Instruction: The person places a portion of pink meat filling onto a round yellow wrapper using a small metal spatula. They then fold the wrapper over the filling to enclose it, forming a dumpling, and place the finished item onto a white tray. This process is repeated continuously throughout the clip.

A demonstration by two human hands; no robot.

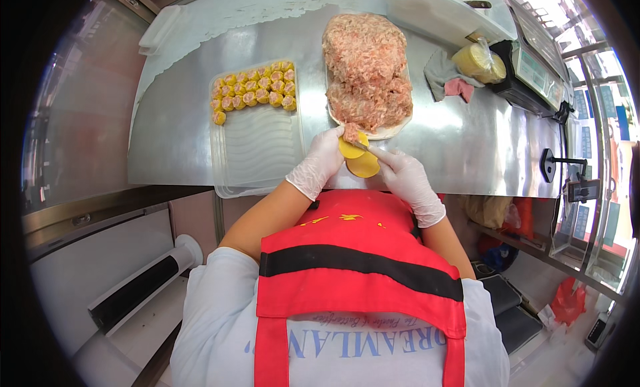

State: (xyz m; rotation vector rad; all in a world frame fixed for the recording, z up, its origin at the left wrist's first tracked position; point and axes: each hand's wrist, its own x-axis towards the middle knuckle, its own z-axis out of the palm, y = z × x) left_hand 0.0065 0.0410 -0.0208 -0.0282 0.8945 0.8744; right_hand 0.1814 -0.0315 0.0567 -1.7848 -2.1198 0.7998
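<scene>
My left hand, in a thin white glove, grips a round yellow dough wrapper at the table's front edge. A lump of minced meat lies on its far side. My right hand, gloved too, holds a small flat spreading tool, its blade against the wrapper. Just below is another yellow wrapper; whether it lies on a stack is hidden. Beyond my hands, a large mound of minced meat fills a pale tray. Filled yellow dumplings stand in rows at the far end of a clear plastic tray on the left.
The steel table carries a digital scale at right, beside a bag of yellow wrappers and a grey cloth. A translucent plastic bin stands at the back. A phone on a stand juts out at the right edge.
</scene>
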